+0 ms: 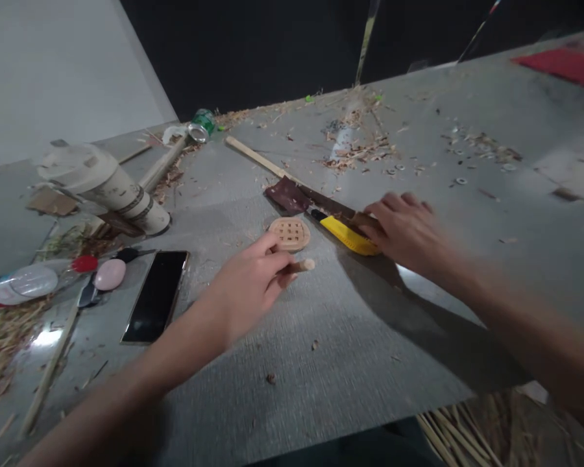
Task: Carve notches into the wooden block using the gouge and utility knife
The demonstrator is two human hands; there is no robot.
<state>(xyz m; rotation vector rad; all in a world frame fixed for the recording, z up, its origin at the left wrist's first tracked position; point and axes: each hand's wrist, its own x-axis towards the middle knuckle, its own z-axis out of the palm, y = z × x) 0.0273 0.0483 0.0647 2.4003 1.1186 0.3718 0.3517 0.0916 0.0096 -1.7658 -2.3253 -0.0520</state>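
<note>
My left hand [253, 279] is closed around a short wooden stick [302, 265], whose pale cut end points right. Just beyond those fingers is an oval wooden disc [290, 234] with a grid of small square holes; whether the fingers touch it, I cannot tell. My right hand [403, 227] has its fingers curled over the near end of a long dark brown strip [328, 203]. Beside that strip lies a yellow-handled tool [349, 236] with a black front. A crumpled dark brown piece [287, 196], perhaps sandpaper, lies at the tool's tip.
A pale wooden stick [253, 154] runs beyond the brown piece. Left are a phone [156, 295], a paper cup [121, 188], a plastic bottle [26, 285] and a green can [202, 125]. Shavings and washers [461, 181] litter the table. A red sheet [564, 65] lies far right.
</note>
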